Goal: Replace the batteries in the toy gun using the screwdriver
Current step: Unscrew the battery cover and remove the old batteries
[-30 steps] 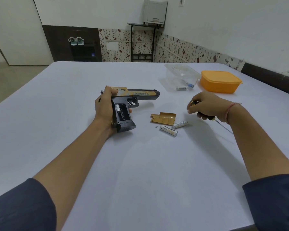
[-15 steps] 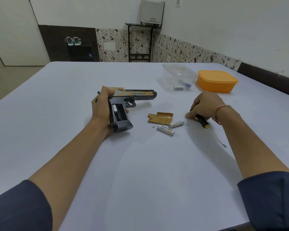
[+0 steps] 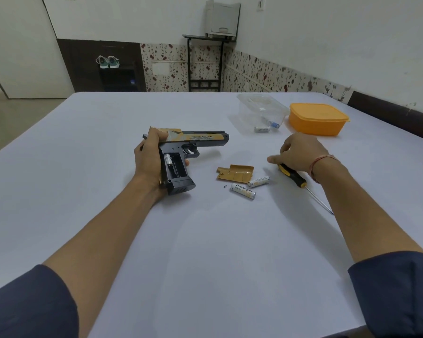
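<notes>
The toy gun [image 3: 198, 140] lies on its side on the white table [image 3: 205, 240], muzzle pointing right. It has a dark grey frame and a gold panel along the slide lettered "DESERT EAGLE". The battery bay in its grip stands uncovered, and one pale cell shows in the bay's left slot. The left hand [image 3: 149, 157] grips the gun at the rear, fingers curled round the back of the slide and the grip.

Right of the gun's grip lie the gold battery cover [image 3: 235, 172], a tiny screw [image 3: 225, 186] and two loose batteries [image 3: 243, 190]. Farther right of the gun, the black-and-yellow screwdriver [image 3: 293, 175] rests on the table. The right hand [image 3: 300, 152] hovers over its handle with fingers loosely spread, holding nothing; whether it touches the handle I cannot tell.
</notes>
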